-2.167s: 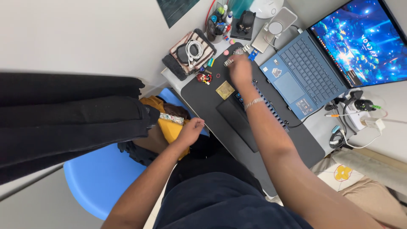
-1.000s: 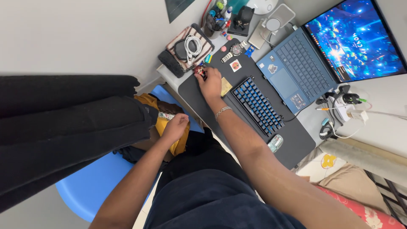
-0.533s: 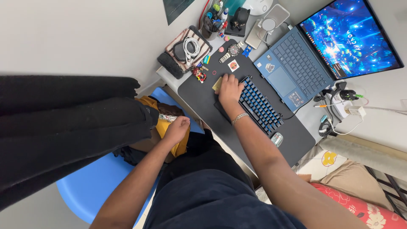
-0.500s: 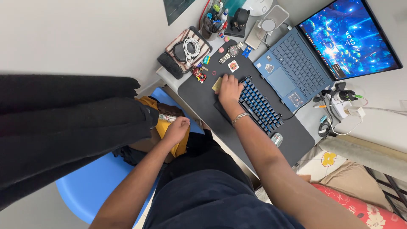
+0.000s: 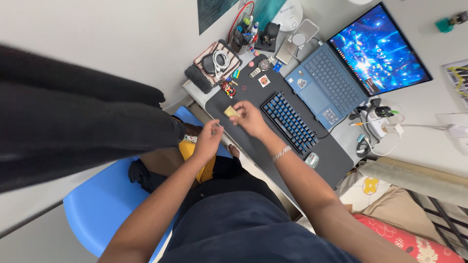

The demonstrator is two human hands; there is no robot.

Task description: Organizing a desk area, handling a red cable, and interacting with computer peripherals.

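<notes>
My right hand [image 5: 249, 119] pinches a small yellow card [image 5: 230, 111] and holds it above the near-left part of the black desk mat [image 5: 336, 160]. My left hand [image 5: 208, 140] is raised close beside it, fingers partly curled, holding nothing I can see, above the yellow cloth [image 5: 187, 150] on the blue chair [image 5: 102, 204]. A blue-keyed keyboard [image 5: 288, 122] lies on the mat just right of my right hand.
An open blue laptop [image 5: 341, 73] sits at the desk's right, cables and a charger [image 5: 382, 124] beyond it. A wristwatch [image 5: 261, 66], small figurines, a pen cup [image 5: 241, 36] and a pouch with a white cable [image 5: 219, 61] crowd the far desk edge. A mouse [image 5: 311, 159] lies near the keyboard. Black fabric [image 5: 73, 122] hangs at left.
My right hand has lifted the yellow card off the mat and drawn it back toward me. My left hand has risen from the chair toward the card.
</notes>
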